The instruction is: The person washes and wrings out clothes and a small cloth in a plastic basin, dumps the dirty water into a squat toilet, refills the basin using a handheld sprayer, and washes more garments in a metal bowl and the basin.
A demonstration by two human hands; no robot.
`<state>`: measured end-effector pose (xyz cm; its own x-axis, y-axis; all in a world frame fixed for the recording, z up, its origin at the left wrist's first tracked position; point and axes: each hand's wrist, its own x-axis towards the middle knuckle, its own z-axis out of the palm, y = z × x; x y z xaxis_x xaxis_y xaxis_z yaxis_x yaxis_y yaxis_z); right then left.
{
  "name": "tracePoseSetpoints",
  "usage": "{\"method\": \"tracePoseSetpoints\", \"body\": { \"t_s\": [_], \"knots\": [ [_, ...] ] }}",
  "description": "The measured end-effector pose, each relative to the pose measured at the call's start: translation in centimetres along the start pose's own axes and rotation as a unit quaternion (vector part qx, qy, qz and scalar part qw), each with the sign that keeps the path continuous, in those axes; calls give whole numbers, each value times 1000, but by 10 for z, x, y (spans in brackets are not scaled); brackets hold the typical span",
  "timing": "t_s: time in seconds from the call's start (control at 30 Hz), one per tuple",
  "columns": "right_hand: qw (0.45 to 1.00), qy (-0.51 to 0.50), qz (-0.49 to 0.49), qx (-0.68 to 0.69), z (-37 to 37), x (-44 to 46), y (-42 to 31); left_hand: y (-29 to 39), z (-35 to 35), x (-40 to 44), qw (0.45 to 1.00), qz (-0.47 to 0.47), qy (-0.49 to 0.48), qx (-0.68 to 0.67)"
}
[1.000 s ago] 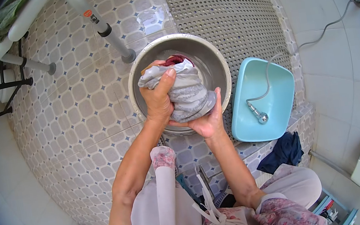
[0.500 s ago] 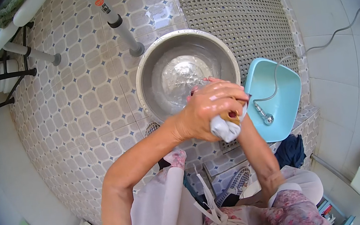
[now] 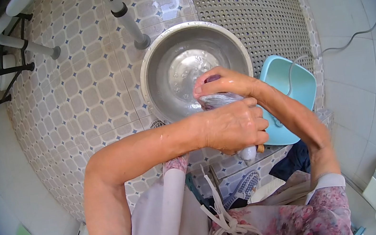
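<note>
A wet, light grey cloth (image 3: 220,99) is bunched between my two hands, over the near right rim of a round metal basin (image 3: 156,93) with water in it. My left hand (image 3: 237,127) is closed around the nearer part; a whitish end and a small brown bit stick out below the fist. My right hand (image 3: 226,82) grips the far end above the basin, fingers curled, with something dark purple showing inside the curl. Most of the cloth is hidden by the hands, so I cannot make out what garment it is.
A light blue tub (image 3: 306,86) with a shower hose (image 3: 289,76) stands right of the basin, partly behind my right arm. A perforated mat (image 3: 249,8) lies beyond. A grey metal leg (image 3: 129,27) stands at the basin's far left. Dark blue cloth (image 3: 292,160) lies near my foot.
My hands have moved apart along the cloth. The right hand has come out from beneath the left to its far side, and the left has closed into a fist.
</note>
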<state>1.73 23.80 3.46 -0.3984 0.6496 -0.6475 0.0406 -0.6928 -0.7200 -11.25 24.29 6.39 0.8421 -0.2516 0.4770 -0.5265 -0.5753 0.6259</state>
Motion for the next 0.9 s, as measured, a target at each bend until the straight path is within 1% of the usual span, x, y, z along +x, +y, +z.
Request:
{"method": "tracePoseSetpoints", "body": {
  "t_s": [0.1, 0.23, 0.3, 0.33, 0.37, 0.43, 0.47, 0.5, 0.53, 0.57, 0.6, 0.7, 0.77, 0.83, 0.9],
  "knots": [
    [990, 6, 31, -136, 1, 14, 0, -11, 8, -3, 998, -15, -60, 4],
    [967, 44, 42, -247, 7, 31, 10, -26, 22, -6, 983, -42, -173, 43],
    [951, 76, 40, -298, 7, 42, 15, -34, 31, -15, 988, -35, -144, 43],
    [962, 73, 29, -263, 5, 46, 20, -35, 33, -20, 991, -31, -125, 25],
    [976, 49, 40, -210, 1, 45, 25, -36, 35, -23, 994, -27, -106, 8],
    [993, -1, 60, -106, -7, 41, 25, -29, 33, -20, 1000, 16, 13, 13],
    [999, -41, 1, -9, -15, 31, 26, -25, 31, -18, 996, 37, 74, 16],
    [991, -80, -57, 89, -20, 19, 28, -22, 25, -13, 991, 44, 126, 8],
    [975, -36, -96, 198, -9, 0, 23, -15, 17, -7, 983, 51, 177, -4],
    [943, 10, -131, 305, 12, -28, 12, -8, 12, -2, 972, 56, 229, -17],
    [897, 57, -166, 405, 27, -46, 7, -5, 7, 2, 964, 49, 257, -33],
    [843, 61, -185, 501, 52, -71, 19, 3, 3, 17, 927, 19, 359, -106],
    [839, 70, -156, 517, 53, -71, 23, 6, 5, 17, 925, 16, 362, -116],
    [868, 85, -83, 482, 42, -65, 30, 11, 7, 15, 928, 6, 353, -115],
    [898, 67, -34, 433, 34, -59, 31, 10, 6, 11, 933, 4, 338, -125]
  ]
}}
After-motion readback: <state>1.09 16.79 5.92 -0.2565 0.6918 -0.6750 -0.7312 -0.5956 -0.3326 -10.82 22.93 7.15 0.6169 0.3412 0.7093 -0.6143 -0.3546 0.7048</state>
